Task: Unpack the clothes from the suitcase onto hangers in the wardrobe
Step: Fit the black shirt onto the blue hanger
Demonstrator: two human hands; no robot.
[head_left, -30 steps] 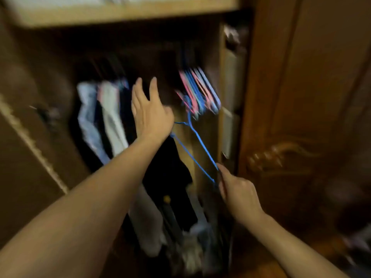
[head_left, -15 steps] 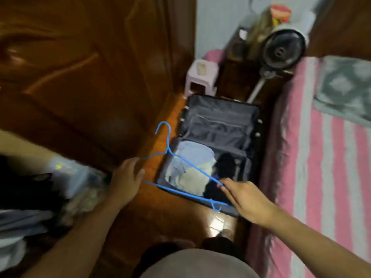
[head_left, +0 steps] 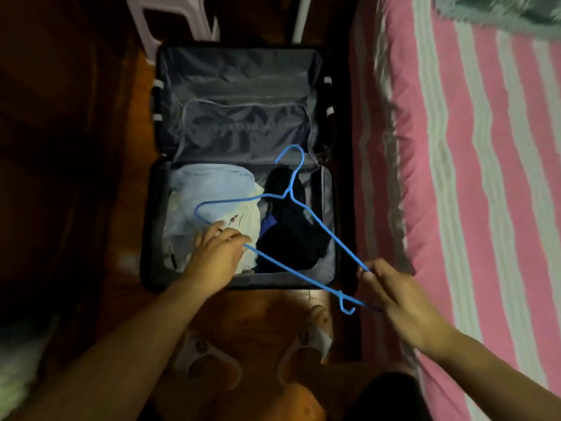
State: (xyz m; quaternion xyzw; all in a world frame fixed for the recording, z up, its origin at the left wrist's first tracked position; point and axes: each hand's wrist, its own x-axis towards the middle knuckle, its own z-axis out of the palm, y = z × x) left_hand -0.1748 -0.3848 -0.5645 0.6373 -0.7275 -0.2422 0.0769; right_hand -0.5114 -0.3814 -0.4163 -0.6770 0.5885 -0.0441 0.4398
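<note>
A pink-striped bed (head_left: 473, 189) flanks an open suitcase (head_left: 329, 214) on the wooden floor (head_left: 267, 311). Pale clothes (head_left: 209, 192) and dark clothes (head_left: 288, 238) lie in its near half. Above them, a blue hanger (head_left: 321, 229) is pinched at one corner by the right hand (head_left: 394, 296). The left hand (head_left: 217, 253), fingers curled, touches the pale clothes beside the hanger's bar; whether it grips cannot be told.

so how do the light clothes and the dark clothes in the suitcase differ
The light clothes are pale blue and cream, on the suitcase's left side; the dark clothes are black with a blue edge, on its right. The left hand reaches the light clothes; no hand touches the dark clothes. Both lie crumpled under the blue hanger.
</note>
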